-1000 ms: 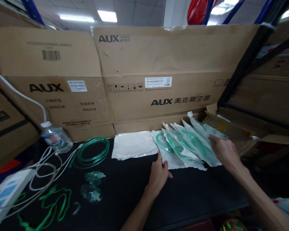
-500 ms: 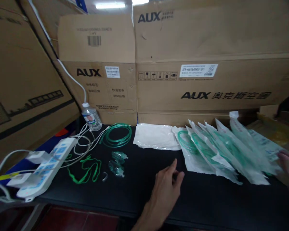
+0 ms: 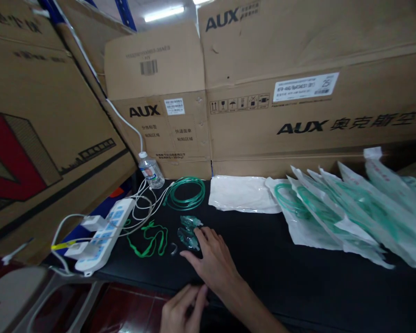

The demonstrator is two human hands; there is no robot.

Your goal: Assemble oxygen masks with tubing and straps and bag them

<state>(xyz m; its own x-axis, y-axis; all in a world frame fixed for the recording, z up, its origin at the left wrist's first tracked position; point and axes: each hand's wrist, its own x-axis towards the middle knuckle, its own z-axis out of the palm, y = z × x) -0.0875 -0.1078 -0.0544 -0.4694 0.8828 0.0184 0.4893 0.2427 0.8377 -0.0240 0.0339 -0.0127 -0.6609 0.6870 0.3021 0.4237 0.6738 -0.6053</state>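
My right hand [image 3: 217, 261] reaches in from the lower right, fingers spread and thumb out to the left. Its fingertips are at the right edge of two small clear green plastic pieces with pale nozzles, an upper piece [image 3: 189, 222] and a lower piece [image 3: 187, 239]; whether they touch, I cannot tell. Below it, at the table's front edge, my left hand [image 3: 182, 310] has its fingers curled, with nothing visible in them. Left of the pieces lie a small clear bent piece [image 3: 174, 249] and a green strap [image 3: 147, 240]. Coiled green tubing [image 3: 185, 194] lies behind them.
Clear-and-white packets of green tubing [image 3: 333, 217] lean in a row on the right, beside a flat white packet [image 3: 242, 194]. A power strip [image 3: 106, 245] with white cables and a plastic bottle [image 3: 151, 171] occupy the left. Cardboard boxes [image 3: 242, 134] wall the back.
My right hand has come from the packets at the far right to the green pieces. My left hand has drawn back to the front edge and curled. The view has turned slightly left.
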